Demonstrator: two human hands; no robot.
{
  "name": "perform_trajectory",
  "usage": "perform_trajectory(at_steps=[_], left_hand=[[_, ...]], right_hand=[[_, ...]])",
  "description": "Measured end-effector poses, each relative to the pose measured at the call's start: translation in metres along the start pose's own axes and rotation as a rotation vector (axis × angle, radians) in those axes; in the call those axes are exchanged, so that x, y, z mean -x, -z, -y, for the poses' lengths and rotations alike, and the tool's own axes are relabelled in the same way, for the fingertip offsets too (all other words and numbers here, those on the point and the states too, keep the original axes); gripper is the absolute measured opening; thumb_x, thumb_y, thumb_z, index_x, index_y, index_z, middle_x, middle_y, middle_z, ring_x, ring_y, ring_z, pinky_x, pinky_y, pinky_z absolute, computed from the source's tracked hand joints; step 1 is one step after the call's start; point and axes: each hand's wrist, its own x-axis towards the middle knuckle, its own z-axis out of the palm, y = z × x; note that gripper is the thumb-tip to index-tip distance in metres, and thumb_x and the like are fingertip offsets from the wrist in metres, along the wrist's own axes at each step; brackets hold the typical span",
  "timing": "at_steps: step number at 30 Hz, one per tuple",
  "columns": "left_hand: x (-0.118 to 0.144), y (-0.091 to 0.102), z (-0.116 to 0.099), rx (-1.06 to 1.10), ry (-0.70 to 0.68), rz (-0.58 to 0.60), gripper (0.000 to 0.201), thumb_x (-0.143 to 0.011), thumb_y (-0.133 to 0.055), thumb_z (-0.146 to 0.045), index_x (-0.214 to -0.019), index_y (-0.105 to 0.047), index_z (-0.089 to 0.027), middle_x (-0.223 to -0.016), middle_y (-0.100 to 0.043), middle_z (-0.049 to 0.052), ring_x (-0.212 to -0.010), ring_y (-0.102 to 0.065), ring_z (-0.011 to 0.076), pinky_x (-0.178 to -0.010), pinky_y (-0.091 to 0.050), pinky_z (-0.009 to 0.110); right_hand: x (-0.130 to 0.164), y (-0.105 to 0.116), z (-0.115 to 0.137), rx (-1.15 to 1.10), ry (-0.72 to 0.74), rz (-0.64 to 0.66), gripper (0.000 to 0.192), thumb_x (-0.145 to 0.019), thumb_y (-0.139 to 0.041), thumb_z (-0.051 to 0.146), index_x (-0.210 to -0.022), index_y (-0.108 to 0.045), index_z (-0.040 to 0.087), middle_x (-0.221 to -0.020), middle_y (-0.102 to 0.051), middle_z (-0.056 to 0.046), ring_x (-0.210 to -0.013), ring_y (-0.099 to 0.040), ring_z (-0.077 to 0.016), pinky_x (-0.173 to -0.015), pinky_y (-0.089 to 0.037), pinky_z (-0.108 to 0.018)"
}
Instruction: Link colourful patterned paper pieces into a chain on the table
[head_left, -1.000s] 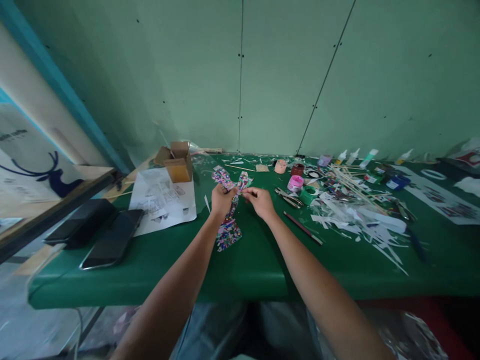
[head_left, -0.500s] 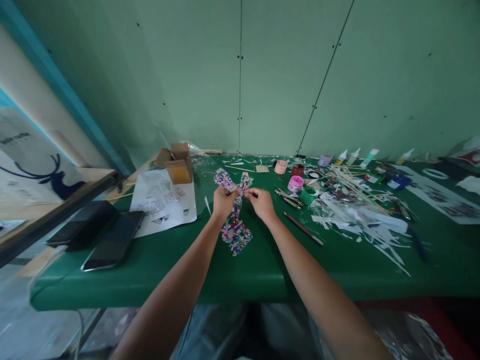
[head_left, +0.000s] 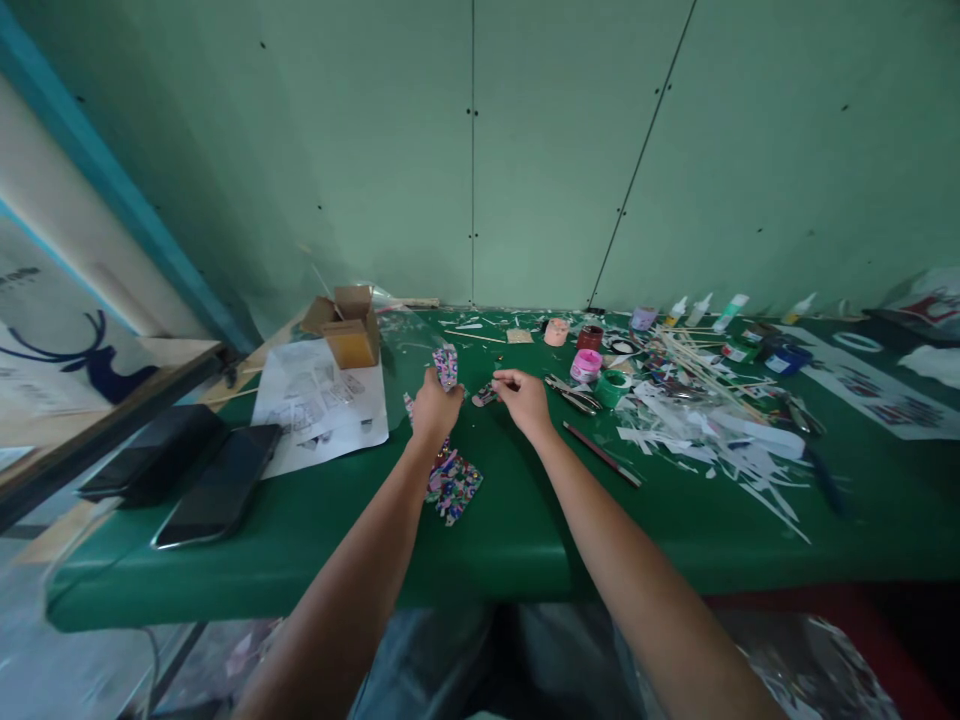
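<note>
The patterned paper strip is thin, light and floppy: its lower end lies on the green desk while its upper end stands up out of the left hand, whose grip is closed around the strip's middle. It looks easy to crease or tear, so a pinch across its width near the fold would probably serve best. Just right of the strip, the right hand pinches a small patterned scrap between fingertips. Beyond that, right of the strip, lie pliers, a green tape roll, a pink jar and a dark pencil, then a litter of white paper offcuts and wooden sticks. Left of the strip sit a printed sheet, a small cardboard box and two phones. Nothing blocks the strip itself.
</note>
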Motion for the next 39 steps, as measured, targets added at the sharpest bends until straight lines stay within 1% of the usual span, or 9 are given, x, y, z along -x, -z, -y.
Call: perform_trajectory(at_steps=[3,5,9,11,15,22,28,32,39], left_hand=[[0.007,0.004,-0.004,-0.193,-0.095,-0.125,0.075,-0.072,-0.060,-0.024,-0.141,-0.030,-0.015,-0.128,-0.053,0.019,-0.117,-0.048,0.0355,-0.090,-0.039,0.045],[0.010,0.005,-0.007,-0.270,-0.203,-0.186,0.070,-0.076,-0.056,-0.024,-0.141,-0.032,-0.019,-0.134,-0.048,0.017,-0.122,-0.043,0.0354,-0.094,-0.035,0.046],[0.014,-0.003,-0.010,-0.376,-0.350,0.013,0.031,-0.086,-0.046,-0.032,-0.110,-0.064,-0.023,-0.111,-0.063,0.013,-0.108,-0.052,0.0314,-0.090,-0.036,0.045],[0.014,-0.010,-0.010,-0.441,-0.346,0.097,0.030,-0.086,-0.048,-0.038,-0.100,-0.068,-0.021,-0.104,-0.064,0.014,-0.104,-0.054,0.0322,-0.087,-0.037,0.044],[0.013,-0.018,-0.008,-0.455,-0.343,0.123,0.025,-0.082,-0.055,-0.034,-0.097,-0.067,-0.019,-0.104,-0.064,0.015,-0.104,-0.054,0.0327,-0.084,-0.039,0.042],[0.008,-0.016,-0.008,-0.096,-0.282,0.107,0.006,-0.077,-0.060,-0.025,-0.080,-0.063,-0.021,-0.085,-0.066,0.006,-0.084,-0.060,0.0215,-0.072,-0.039,0.030],[-0.004,-0.018,-0.003,0.405,-0.093,0.018,0.012,-0.076,-0.058,-0.031,-0.073,-0.057,-0.018,-0.065,-0.057,-0.001,-0.058,-0.050,0.0119,-0.055,-0.034,0.022],[-0.008,-0.017,-0.003,0.691,0.005,0.066,0.017,-0.075,-0.058,-0.034,-0.074,-0.057,-0.017,-0.065,-0.058,-0.002,-0.049,-0.046,0.0083,-0.049,-0.034,0.020],[-0.007,-0.016,-0.007,0.801,0.066,0.093,0.022,-0.067,-0.065,-0.038,-0.072,-0.060,-0.017,-0.067,-0.062,0.000,-0.053,-0.052,0.0082,-0.048,-0.037,0.018]], right_hand=[[0.000,0.004,0.002,-0.076,-0.069,-0.002,0.020,-0.075,-0.058,0.028,-0.086,-0.071,0.017,-0.071,-0.069,-0.004,-0.062,-0.063,-0.0171,-0.064,-0.050,-0.028],[-0.001,0.004,0.001,-0.158,-0.097,-0.022,0.020,-0.074,-0.058,0.030,-0.082,-0.070,0.017,-0.069,-0.069,-0.003,-0.061,-0.063,-0.0171,-0.062,-0.050,-0.028],[-0.003,0.001,-0.003,-0.304,-0.134,-0.032,0.017,-0.069,-0.061,0.031,-0.076,-0.068,0.017,-0.071,-0.069,-0.003,-0.063,-0.063,-0.0168,-0.064,-0.051,-0.029],[-0.004,-0.001,-0.006,-0.344,-0.157,-0.034,0.016,-0.067,-0.063,0.028,-0.077,-0.067,0.016,-0.070,-0.068,-0.003,-0.063,-0.063,-0.0159,-0.064,-0.052,-0.029],[-0.005,-0.002,-0.009,-0.371,-0.190,-0.043,0.020,-0.065,-0.062,0.022,-0.084,-0.066,0.016,-0.075,-0.069,-0.003,-0.063,-0.064,-0.0151,-0.065,-0.054,-0.029],[-0.004,0.003,-0.004,-0.414,-0.195,-0.023,0.017,-0.067,-0.065,0.027,-0.079,-0.068,0.015,-0.071,-0.067,-0.002,-0.063,-0.064,-0.0158,-0.070,-0.055,-0.033],[-0.003,0.005,0.004,-0.520,-0.130,0.064,0.026,-0.066,-0.070,0.035,-0.083,-0.068,0.016,-0.074,-0.068,-0.002,-0.067,-0.065,-0.0149,-0.074,-0.055,-0.034],[0.001,0.004,0.010,-0.578,-0.151,0.116,0.034,-0.060,-0.076,0.037,-0.085,-0.067,0.017,-0.072,-0.067,0.000,-0.067,-0.065,-0.0142,-0.073,-0.056,-0.033],[0.004,0.004,0.015,-0.584,-0.168,0.142,0.033,-0.059,-0.077,0.041,-0.079,-0.070,0.016,-0.071,-0.067,-0.001,-0.062,-0.063,-0.0130,-0.071,-0.057,-0.033]])
